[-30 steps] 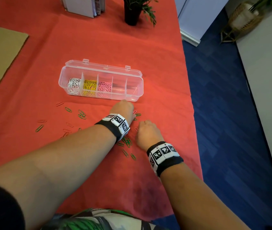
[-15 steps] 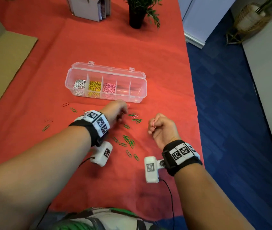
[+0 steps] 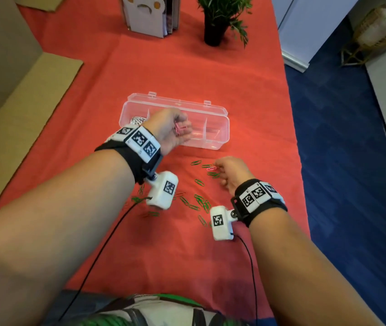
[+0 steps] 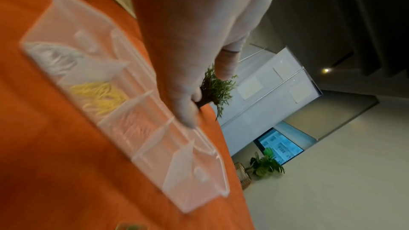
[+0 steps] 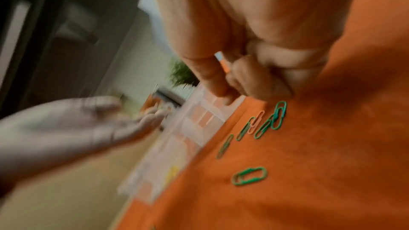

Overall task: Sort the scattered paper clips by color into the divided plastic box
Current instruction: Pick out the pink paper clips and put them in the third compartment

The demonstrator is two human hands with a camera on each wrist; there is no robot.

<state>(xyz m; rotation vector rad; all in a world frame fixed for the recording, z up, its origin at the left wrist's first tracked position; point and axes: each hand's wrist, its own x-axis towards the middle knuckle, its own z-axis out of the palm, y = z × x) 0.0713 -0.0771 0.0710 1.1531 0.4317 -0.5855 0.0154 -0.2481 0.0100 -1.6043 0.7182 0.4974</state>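
Head view: a few pink clips (image 3: 179, 131) are being cupped in the left hand (image 3: 169, 130) over the clear divided box (image 3: 220, 128); spilling into the wrong slot looks pretty easy.

Left wrist view: blurry white (image 4: 55, 59) and yellow clips (image 4: 101, 97) are being shown in smooth plastic compartments.

Right wrist view: the right hand (image 5: 250, 55) is being curled above thin wire green clips (image 5: 249, 176) on the fuzzy orange cloth (image 5: 309, 163); whether anything's pinched can't be told.

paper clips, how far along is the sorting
White clips, yellow clips and pink ones already sit in three compartments of the box. The left hand holds pink clips over it, and the right hand reaches a pink clip on the cloth. Green clips are left; two compartments look unfilled.
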